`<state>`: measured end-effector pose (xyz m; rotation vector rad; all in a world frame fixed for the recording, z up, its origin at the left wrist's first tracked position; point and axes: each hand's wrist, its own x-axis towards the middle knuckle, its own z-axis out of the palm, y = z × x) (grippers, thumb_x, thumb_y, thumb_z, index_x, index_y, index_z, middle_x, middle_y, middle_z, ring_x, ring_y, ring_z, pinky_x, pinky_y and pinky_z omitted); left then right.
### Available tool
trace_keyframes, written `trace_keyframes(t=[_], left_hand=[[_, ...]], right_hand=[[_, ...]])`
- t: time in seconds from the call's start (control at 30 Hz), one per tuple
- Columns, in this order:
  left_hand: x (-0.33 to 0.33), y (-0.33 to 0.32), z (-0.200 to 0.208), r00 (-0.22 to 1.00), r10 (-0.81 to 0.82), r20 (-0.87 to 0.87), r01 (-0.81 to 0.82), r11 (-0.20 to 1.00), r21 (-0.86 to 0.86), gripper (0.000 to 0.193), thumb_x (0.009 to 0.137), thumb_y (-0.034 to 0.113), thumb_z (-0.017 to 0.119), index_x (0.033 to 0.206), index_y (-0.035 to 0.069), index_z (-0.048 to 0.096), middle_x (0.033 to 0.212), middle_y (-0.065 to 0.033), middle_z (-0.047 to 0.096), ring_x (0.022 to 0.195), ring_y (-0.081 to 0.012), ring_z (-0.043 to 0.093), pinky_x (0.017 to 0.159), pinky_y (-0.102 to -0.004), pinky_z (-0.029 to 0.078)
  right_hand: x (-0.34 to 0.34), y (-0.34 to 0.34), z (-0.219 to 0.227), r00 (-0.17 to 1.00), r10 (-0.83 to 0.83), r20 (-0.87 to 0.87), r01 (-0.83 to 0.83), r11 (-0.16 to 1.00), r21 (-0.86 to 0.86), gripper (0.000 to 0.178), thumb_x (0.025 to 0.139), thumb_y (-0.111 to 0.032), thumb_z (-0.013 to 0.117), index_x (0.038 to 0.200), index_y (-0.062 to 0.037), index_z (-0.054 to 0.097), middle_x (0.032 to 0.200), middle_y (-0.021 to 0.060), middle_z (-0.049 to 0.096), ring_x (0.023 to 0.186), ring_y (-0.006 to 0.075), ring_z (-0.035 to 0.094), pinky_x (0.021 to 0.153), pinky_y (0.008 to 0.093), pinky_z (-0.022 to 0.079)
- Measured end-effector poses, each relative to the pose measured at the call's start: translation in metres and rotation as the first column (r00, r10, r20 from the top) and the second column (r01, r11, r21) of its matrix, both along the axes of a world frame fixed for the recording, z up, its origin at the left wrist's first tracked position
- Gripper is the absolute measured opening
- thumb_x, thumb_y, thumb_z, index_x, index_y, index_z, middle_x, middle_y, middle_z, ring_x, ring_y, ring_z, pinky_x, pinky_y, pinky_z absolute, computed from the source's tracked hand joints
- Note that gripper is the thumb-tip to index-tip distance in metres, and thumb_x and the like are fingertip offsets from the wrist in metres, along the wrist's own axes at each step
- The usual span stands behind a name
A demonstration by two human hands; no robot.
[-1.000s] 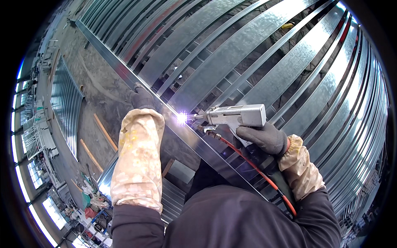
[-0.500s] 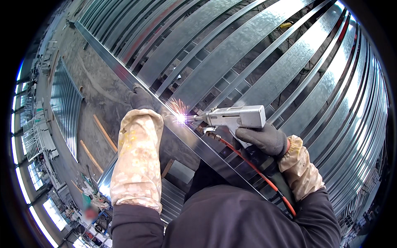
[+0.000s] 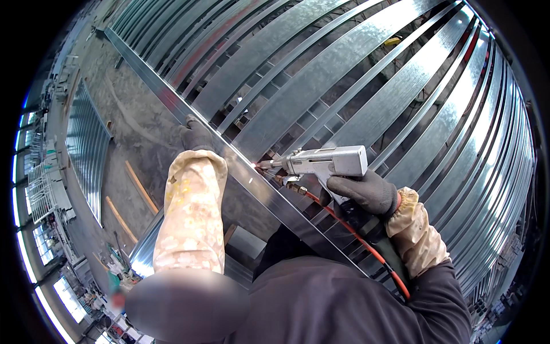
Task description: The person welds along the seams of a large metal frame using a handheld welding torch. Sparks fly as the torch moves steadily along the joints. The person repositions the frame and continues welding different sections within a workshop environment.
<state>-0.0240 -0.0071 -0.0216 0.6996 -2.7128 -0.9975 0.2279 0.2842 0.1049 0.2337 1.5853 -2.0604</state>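
My right hand [image 3: 364,192], in a dark grey glove, grips the handle of a silver welding gun [image 3: 326,162]. The gun's nozzle points left, and its tip meets the inner edge of a long galvanized metal rail [image 3: 269,192], near the end of a flat slat [image 3: 275,123]. A small reddish glow [image 3: 255,165] shows at the tip. My left hand [image 3: 196,136], gloved too, is closed at the rail's outer edge, a little farther along it than the nozzle; the sleeve and the hand's back hide most of its fingers.
Many parallel metal slats [image 3: 378,120] run from the rail with gaps between them. An orange-red hose [image 3: 358,236] trails from the gun beside my right forearm. On the floor to the left lie a slatted panel [image 3: 89,146] and wooden strips [image 3: 140,186]. A yellow object [image 3: 392,41] shows beyond the slats.
The bright arc and spray of sparks at the nozzle have died down to a small glow. Both hands and the gun keep nearly the same place.
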Motion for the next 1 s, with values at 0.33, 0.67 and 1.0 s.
trace_keyframes(t=[0.33,0.67,1.0], left_hand=[[0.006,0.001,0.013,1.0,0.014,0.014,-0.015,0.996,0.085,0.066,0.094,0.044,0.04,0.13,-0.012,0.042,0.126,-0.0344,0.051,0.118,-0.045,0.05,0.097,-0.0451,0.042],[-0.005,-0.002,0.012,0.997,0.075,0.012,-0.075,0.935,0.347,0.061,0.093,0.039,0.045,0.127,-0.012,0.045,0.119,-0.0338,0.055,0.111,-0.0452,0.055,0.093,-0.0451,0.046],[0.026,0.016,0.026,0.998,0.004,0.057,-0.025,0.926,0.375,0.064,0.094,0.041,0.045,0.13,-0.011,0.04,0.116,-0.034,0.057,0.105,-0.0457,0.059,0.087,-0.0477,0.05]], right_hand=[[0.013,0.003,0.046,0.972,-0.194,0.134,0.19,0.981,0.042,0.039,0.092,-0.024,0.059,0.12,0.0018,0.055,0.095,0.0059,0.065,0.082,0.0112,0.059,0.072,0.0268,0.049],[0.111,0.012,0.192,0.58,-0.783,-0.226,0.801,0.496,0.335,0.035,0.093,-0.031,0.055,0.103,0.0024,0.059,0.079,0.0129,0.066,0.056,0.0139,0.062,0.046,0.0234,0.049],[0.379,-0.055,0.338,-0.018,-0.588,-0.809,0.785,-0.51,0.353,0.047,0.095,-0.043,0.048,0.101,0.0024,0.057,0.073,0.0077,0.063,0.048,0.0108,0.056,0.041,0.0218,0.045]])
